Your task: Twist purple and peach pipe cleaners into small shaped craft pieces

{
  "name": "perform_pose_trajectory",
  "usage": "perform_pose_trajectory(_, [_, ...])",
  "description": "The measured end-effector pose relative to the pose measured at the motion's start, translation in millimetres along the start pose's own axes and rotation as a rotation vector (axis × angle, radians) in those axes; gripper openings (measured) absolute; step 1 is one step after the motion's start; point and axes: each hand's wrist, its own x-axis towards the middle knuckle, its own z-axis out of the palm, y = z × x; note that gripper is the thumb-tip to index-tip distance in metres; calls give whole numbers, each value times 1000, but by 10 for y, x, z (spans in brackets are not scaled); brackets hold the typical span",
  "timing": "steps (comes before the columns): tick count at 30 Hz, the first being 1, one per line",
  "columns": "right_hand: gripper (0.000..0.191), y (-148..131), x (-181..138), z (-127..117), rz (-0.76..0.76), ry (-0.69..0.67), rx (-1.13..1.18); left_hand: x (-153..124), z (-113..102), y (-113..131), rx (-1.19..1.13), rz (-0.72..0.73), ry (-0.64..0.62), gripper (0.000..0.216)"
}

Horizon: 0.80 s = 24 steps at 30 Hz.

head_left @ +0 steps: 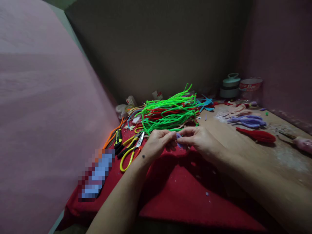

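My left hand (157, 143) and my right hand (198, 139) meet over a red cloth (185, 191), fingertips pinched together on a small purple fuzzy piece (178, 136). Both hands are closed on it. Just behind them lies a heap of bright green pipe cleaners (170, 112) mixed with red ones. Yellow-handled scissors (133, 152) lie left of my left hand, blades pointing up toward the heap.
Yellow-and-black utility knives (118, 139) and orange pipe cleaners (113, 133) lie at the left. On the wooden table (280, 156) to the right: purple pipe cleaner shapes (248, 121), a red fuzzy piece (257, 135), a pale green container (230, 85), a tape roll (250, 85). Pink walls close both sides.
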Motion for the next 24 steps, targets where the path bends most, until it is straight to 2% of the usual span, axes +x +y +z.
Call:
perform_pose_trajectory(6, [12, 14, 14, -16, -24, -5, 67, -12, -21, 20, 132, 19, -7, 31])
perform_pose_trajectory(9, [14, 20, 23, -15, -30, 19, 36, -12, 4, -6, 170, 43, -59, 29])
perform_pose_trajectory(12, [13, 21, 28, -18, -28, 45, 50, -4, 22, -34, 120, 68, -128, 24])
perform_pose_trajectory(17, [15, 38, 35, -22, -4, 52, 100, 8, 43, -41, 8, 21, -178, 26])
perform_pose_trajectory(24, [15, 64, 32, -3, -25, 82, 131, 24, 119, -134, 258, 134, 74, 23])
